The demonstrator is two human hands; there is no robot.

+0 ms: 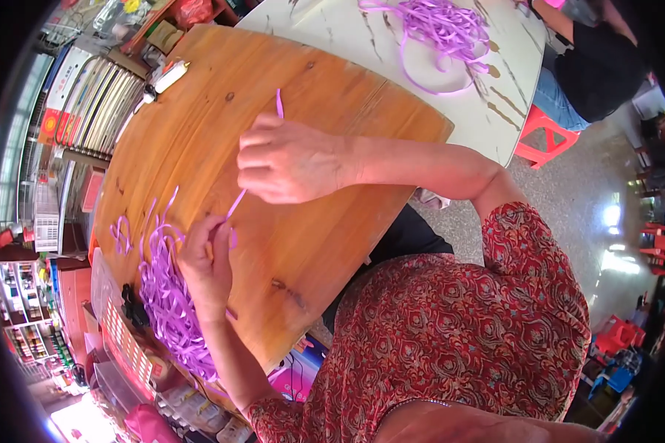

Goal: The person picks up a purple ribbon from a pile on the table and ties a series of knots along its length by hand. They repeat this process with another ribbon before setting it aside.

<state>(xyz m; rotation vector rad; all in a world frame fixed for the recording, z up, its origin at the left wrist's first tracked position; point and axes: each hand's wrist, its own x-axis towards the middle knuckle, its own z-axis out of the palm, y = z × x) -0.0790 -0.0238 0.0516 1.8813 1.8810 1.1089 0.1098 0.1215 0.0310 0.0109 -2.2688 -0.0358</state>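
Note:
A narrow purple ribbon (236,204) runs taut between my two hands over the wooden table (310,103). My left hand (205,262) pinches it between thumb and fingers, and a small loop shows beside the thumb. Higher up, my right hand (292,159) is closed in a fist round the same ribbon, whose short end sticks up past the knuckles. To the left of my left hand lies a tangled pile of purple ribbons (166,310) along the table edge. My fingers hide the parts of the ribbon inside both hands.
A white marbled table (332,26) adjoins at the far side, bearing another heap of purple ribbon (447,33). A person in a black top (598,74) sits there near a red stool (545,138). Stacked books or boxes (89,103) and a glue-gun-like white tool (168,77) border the left.

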